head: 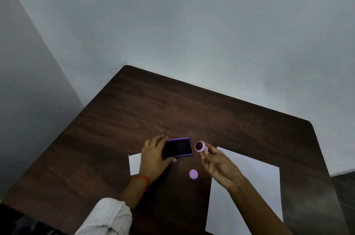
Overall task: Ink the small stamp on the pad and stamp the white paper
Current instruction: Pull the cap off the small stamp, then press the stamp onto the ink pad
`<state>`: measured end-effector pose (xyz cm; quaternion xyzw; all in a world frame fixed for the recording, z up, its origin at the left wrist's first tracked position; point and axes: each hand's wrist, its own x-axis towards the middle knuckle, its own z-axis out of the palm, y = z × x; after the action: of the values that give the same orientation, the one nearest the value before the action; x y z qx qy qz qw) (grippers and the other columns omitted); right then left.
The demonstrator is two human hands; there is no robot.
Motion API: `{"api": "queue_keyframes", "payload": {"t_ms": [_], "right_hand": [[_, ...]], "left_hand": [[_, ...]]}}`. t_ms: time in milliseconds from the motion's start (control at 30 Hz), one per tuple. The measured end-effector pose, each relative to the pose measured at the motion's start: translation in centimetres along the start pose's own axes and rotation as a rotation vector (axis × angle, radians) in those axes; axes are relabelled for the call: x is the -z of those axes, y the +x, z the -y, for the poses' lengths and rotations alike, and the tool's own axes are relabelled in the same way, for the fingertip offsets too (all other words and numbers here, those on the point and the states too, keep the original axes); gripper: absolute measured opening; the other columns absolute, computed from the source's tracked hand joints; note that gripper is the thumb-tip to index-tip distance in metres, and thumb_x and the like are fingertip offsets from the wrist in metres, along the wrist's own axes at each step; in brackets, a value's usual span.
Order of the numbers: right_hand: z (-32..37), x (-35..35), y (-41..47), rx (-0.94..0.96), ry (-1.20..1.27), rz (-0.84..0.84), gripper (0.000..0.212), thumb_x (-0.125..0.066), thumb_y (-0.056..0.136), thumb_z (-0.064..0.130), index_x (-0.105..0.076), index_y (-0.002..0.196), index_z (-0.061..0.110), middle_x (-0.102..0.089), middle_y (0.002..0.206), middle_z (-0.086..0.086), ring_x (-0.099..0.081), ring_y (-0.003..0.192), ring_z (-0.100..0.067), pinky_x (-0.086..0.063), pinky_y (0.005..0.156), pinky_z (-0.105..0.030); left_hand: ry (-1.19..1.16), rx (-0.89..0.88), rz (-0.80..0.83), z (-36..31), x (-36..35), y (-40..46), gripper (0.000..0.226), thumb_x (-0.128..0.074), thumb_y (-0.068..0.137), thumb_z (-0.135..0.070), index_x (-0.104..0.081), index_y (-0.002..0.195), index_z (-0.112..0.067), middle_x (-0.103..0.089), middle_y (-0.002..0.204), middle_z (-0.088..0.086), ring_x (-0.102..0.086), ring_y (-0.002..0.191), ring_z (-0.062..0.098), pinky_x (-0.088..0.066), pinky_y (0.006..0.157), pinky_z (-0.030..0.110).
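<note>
A purple ink pad (pixel 179 147) lies open on the dark wooden table (pixel 172 109), its dark pad facing up. My left hand (pixel 153 156) grips the pad's left edge with thumb and fingers. My right hand (pixel 217 161) holds a small pink round stamp (pixel 200 146) by its fingertips, just right of the pad and above the table, its reddish face turned toward the pad. A large white paper (pixel 255 181) lies on the table under my right forearm.
A round pink cap (pixel 193 174) lies on the table below the pad, between my hands. A smaller white sheet (pixel 135 163) pokes out from under my left hand. Grey walls stand behind the table.
</note>
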<state>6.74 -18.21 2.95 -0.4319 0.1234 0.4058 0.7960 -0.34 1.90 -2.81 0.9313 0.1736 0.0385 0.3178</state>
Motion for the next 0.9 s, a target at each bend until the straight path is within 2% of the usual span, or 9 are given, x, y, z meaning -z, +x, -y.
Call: {"api": "queue_keyframes", "payload": {"t_ms": [133,200,267,333,400,533,733,833,900], "right_hand": [[-0.4,-1.7,2.1,0.069,-0.398,-0.142,0.023,-0.057,0.086,0.003,-0.066,0.107,0.005,-0.071,0.102,-0.01,-0.068,0.092,-0.019,-0.059,0.069,-0.021],[-1.1,-2.5,3.3,0.128,-0.751,-0.249,0.025,-0.064,0.083,0.009,-0.065,0.108,0.005,-0.068,0.107,-0.012,-0.066,0.095,-0.021,-0.059,0.075,-0.026],[-1.7,-3.5,4.2,0.266,-1.139,-0.321,0.02,-0.068,0.081,0.015,-0.068,0.1,0.008,-0.069,0.103,-0.012,-0.065,0.091,-0.021,-0.057,0.08,-0.034],[-2.2,-4.6,5.1,0.356,-1.377,-0.295,0.016,-0.064,0.082,0.017,-0.069,0.094,0.007,-0.069,0.099,-0.013,-0.064,0.09,-0.023,-0.053,0.077,-0.032],[-2.7,-5.5,6.0,0.363,-1.596,-0.21,0.02,-0.057,0.086,0.017,-0.064,0.1,0.005,-0.064,0.108,-0.016,-0.06,0.096,-0.025,-0.045,0.073,-0.025],[-3.3,-5.9,6.8,0.392,-2.067,0.075,0.036,-0.052,0.086,0.008,-0.049,0.122,0.004,-0.046,0.134,-0.016,-0.042,0.123,-0.028,-0.036,0.1,-0.032],[-3.2,-5.3,7.1,0.462,-2.199,0.167,0.038,-0.05,0.088,0.009,-0.045,0.126,0.005,-0.043,0.138,-0.017,-0.037,0.129,-0.027,-0.033,0.106,-0.032],[-4.0,-5.0,7.4,0.488,-2.114,0.084,0.037,-0.054,0.086,0.007,-0.05,0.122,0.006,-0.048,0.133,-0.015,-0.042,0.125,-0.027,-0.037,0.103,-0.032],[-4.6,-4.6,7.6,0.515,-2.054,0.024,0.037,-0.057,0.084,0.009,-0.051,0.121,0.007,-0.052,0.13,-0.013,-0.046,0.121,-0.024,-0.039,0.102,-0.031]], "left_hand": [[0.069,0.005,0.101,0.7,-0.6,0.4,0.084,-0.07,0.069,-0.049,-0.031,0.139,-0.025,-0.036,0.146,0.0,-0.031,0.129,0.02,-0.029,0.106,0.034],[0.078,0.001,0.091,0.9,-0.9,0.5,0.081,-0.069,0.071,-0.048,-0.031,0.139,-0.025,-0.037,0.145,0.0,-0.032,0.128,0.021,-0.03,0.104,0.034],[0.094,-0.006,0.074,1.1,-1.1,0.7,0.078,-0.066,0.074,-0.047,-0.031,0.139,-0.025,-0.038,0.143,0.001,-0.033,0.126,0.021,-0.032,0.102,0.033],[0.107,-0.011,0.071,1.3,-1.2,0.8,0.076,-0.065,0.075,-0.046,-0.031,0.139,-0.024,-0.039,0.142,0.001,-0.034,0.125,0.022,-0.032,0.099,0.032],[0.097,-0.013,0.073,1.6,-1.3,0.9,0.075,-0.065,0.075,-0.046,-0.033,0.139,-0.025,-0.04,0.141,0.001,-0.034,0.123,0.022,-0.032,0.097,0.032],[0.056,-0.016,0.059,1.9,-1.5,1.1,0.073,-0.067,0.073,-0.045,-0.037,0.136,-0.024,-0.042,0.139,0.001,-0.035,0.121,0.021,-0.032,0.095,0.03],[0.09,-0.034,0.024,2.2,-1.6,1.3,0.074,-0.067,0.07,-0.051,-0.04,0.134,-0.026,-0.044,0.137,-0.002,-0.035,0.12,0.019,-0.026,0.088,0.028],[0.125,-0.03,-0.006,2.4,-1.7,1.2,0.073,-0.066,0.069,-0.054,-0.042,0.133,-0.029,-0.045,0.137,-0.006,-0.033,0.122,0.019,-0.018,0.083,0.029],[0.123,-0.033,-0.022,2.5,-1.7,1.2,0.071,-0.065,0.068,-0.055,-0.043,0.131,-0.03,-0.046,0.137,-0.006,-0.032,0.126,0.018,-0.018,0.09,0.032]]}}
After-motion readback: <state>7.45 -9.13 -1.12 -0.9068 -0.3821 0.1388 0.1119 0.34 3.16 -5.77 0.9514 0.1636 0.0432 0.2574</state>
